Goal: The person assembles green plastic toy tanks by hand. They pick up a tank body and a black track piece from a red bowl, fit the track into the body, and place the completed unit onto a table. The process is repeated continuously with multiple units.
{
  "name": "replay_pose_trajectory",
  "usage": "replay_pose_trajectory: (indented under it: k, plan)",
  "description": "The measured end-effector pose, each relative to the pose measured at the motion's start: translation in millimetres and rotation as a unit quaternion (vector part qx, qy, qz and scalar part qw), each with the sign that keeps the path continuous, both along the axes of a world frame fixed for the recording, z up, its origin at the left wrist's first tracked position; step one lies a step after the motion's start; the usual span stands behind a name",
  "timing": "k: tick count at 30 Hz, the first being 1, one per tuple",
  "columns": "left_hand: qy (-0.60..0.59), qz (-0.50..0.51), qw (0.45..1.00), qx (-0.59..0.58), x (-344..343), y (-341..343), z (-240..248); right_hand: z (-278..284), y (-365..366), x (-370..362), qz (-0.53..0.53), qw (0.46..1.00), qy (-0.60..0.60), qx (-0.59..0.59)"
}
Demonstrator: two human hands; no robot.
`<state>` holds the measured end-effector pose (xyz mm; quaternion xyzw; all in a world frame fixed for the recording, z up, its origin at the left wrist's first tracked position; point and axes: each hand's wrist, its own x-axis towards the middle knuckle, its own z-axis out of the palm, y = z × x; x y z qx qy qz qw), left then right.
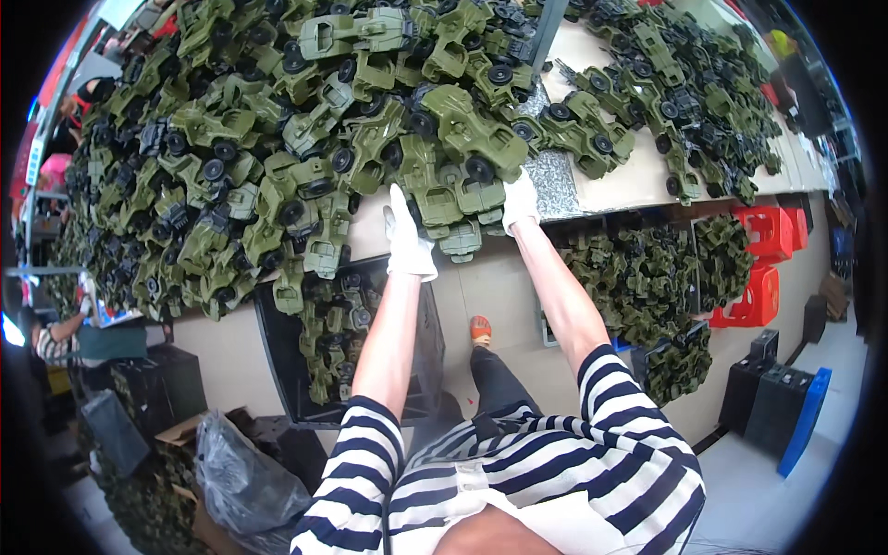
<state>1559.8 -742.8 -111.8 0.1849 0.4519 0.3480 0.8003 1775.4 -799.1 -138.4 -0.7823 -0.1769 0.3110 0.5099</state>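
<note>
White gloves cover both my hands at the table's front edge, one on each side of a cluster of olive-green toy jeeps (442,196) with black wheels. My left hand (403,231) is open, its fingers stretched upward along the cluster's left side. My right hand (520,202) lies against the right side, by the end of a larger-looking toy jeep (470,129) on top. Its fingers seem straight, though partly hidden by the toys. Some jeeps of the cluster overhang the edge between my wrists.
A big heap of toy jeeps (213,166) covers the table's left; another pile (684,83) lies right of a metal post (549,37). Below the edge stand a black crate (277,370) with jeeps, more filled containers, red stools (763,231) and a grey plastic bag (245,476). Another person (102,338) works at far left.
</note>
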Motion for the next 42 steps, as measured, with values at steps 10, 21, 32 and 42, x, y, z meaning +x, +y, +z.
replay_pose_trajectory:
  k: [10, 21, 32, 42]
  plan:
    - [0.147, -0.009, 0.987, -0.068, -54, -50, 52, -19, -22, 36, -0.107, 0.908, 0.246, 0.323]
    - [-0.007, -0.07, 0.994, -0.086, -333, -244, 102, 100, -80, -195, -0.018, 0.966, -0.161, 0.201]
    - [-0.048, 0.349, 0.927, -0.131, -654, -337, 82, 76, -73, -564, 0.562, 0.798, -0.212, 0.038]
    - [-0.022, 0.254, 0.961, -0.104, -803, -234, 65, 51, 68, -718, 0.513, 0.816, -0.264, 0.043]
